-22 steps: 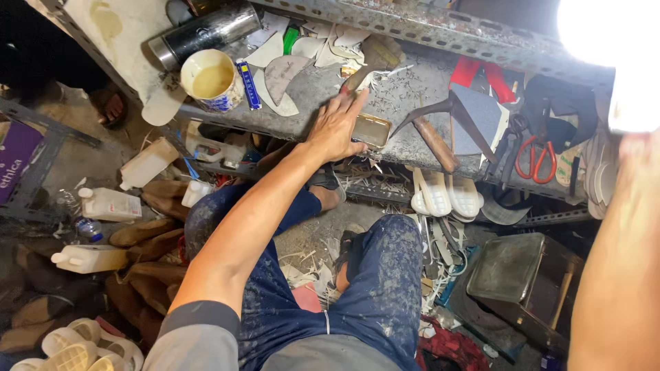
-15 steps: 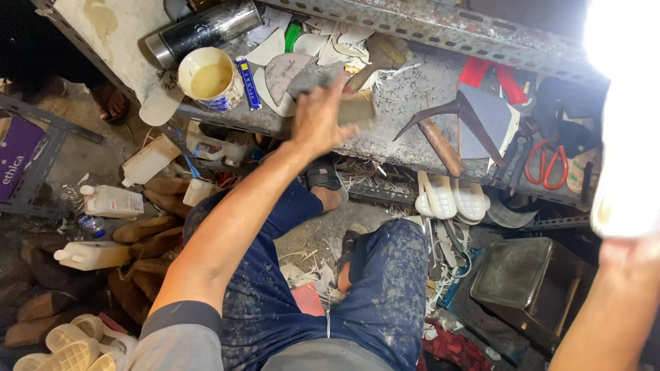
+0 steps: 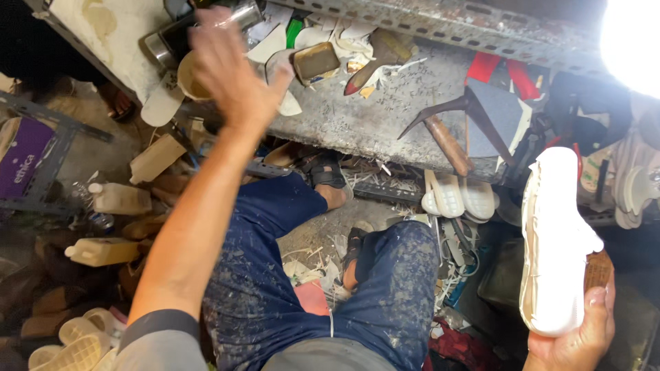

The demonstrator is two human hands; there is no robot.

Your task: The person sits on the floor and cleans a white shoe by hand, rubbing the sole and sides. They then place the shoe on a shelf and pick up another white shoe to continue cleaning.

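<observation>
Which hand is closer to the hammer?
Left. The left hand is raised over the bench, left of the hammer; the right hand holds a white sole below it.

Harsh top-right lamp [image 3: 632,41] glare, dim floor

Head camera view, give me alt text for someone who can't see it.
Seen from above, a seated person's right hand holds a white shoe sole upright, while the left hand reaches, blurred, over a glue-stained cup on a cluttered grey workbench. A wooden-handled hammer lies on the bench.
</observation>
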